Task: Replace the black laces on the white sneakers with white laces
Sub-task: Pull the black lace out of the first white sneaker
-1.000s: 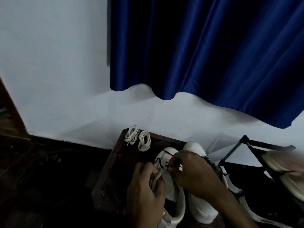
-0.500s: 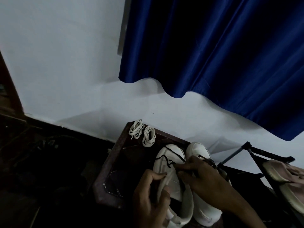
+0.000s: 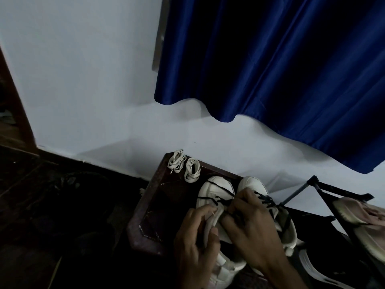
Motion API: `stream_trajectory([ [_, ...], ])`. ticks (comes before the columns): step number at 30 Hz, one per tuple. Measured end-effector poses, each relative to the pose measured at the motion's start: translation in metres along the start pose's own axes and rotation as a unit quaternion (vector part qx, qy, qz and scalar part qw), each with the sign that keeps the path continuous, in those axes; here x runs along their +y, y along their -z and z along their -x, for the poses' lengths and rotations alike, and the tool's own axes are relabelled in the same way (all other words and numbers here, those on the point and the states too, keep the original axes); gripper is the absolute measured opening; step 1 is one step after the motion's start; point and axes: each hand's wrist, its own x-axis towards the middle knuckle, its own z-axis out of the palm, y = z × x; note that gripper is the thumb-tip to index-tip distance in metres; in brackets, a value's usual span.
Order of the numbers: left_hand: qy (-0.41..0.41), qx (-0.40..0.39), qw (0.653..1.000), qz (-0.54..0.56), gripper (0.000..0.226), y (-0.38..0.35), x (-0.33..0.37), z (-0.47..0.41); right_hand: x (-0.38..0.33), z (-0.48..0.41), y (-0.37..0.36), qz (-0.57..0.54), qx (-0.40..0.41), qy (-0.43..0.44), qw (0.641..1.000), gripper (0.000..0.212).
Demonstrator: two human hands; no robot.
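Left hand: the left hand point(image 3: 195, 236) is curled round the near side of the left sneaker point(image 3: 214, 188), thumb over the edge. That looks like a brace, so the shoe won't slide while the lace is worked.
Right hand: the right hand point(image 3: 250, 226) is bent over the eyelets, fingertips pinching the black lace point(image 3: 210, 198). Loosening it, by the look of things.
Black lace: loose strands trail across the toe, the rest threaded under the fingers.
Right sneaker: the right sneaker point(image 3: 253, 183) sits touching its partner, dark lace in place. Its turn comes later, I'd say.
White laces: two coiled bundles of white laces point(image 3: 177, 161) lie at the far left corner of the table point(image 3: 143, 207), apart from the shoes, within reach but out of the way.
Background: blue curtain point(image 3: 270, 69) far behind, shoe rack point(image 3: 325, 188) on the right.
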Motion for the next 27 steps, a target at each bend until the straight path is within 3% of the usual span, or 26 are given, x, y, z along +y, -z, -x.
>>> stream_trajectory([
  [4,-0.021,-0.005,1.000,0.000,0.032,0.001,-0.001,0.001,0.001,0.002,0.009,-0.076,-0.004,-0.047,0.996,0.023],
  [7,-0.027,-0.023,0.999,-0.003,0.033,0.001,0.000,-0.001,0.013,-0.003,0.003,0.001,-0.030,-0.057,0.998,0.039],
  [15,-0.054,-0.113,0.992,0.011,0.036,0.011,0.004,0.008,0.014,-0.003,-0.016,0.104,-0.022,-0.078,0.991,0.035],
  [22,-0.082,-0.130,0.988,0.007,0.042,0.012,0.001,0.008,0.001,0.003,-0.016,0.032,-0.041,-0.050,0.997,0.033],
  [25,-0.081,-0.114,0.990,0.016,0.040,0.009,0.002,0.008,0.002,0.004,-0.014,0.020,-0.025,-0.052,0.998,0.020],
  [27,-0.086,-0.109,0.990,0.022,0.041,0.010,0.004,0.007,0.003,0.003,-0.015,0.026,-0.004,-0.047,0.999,0.022],
])
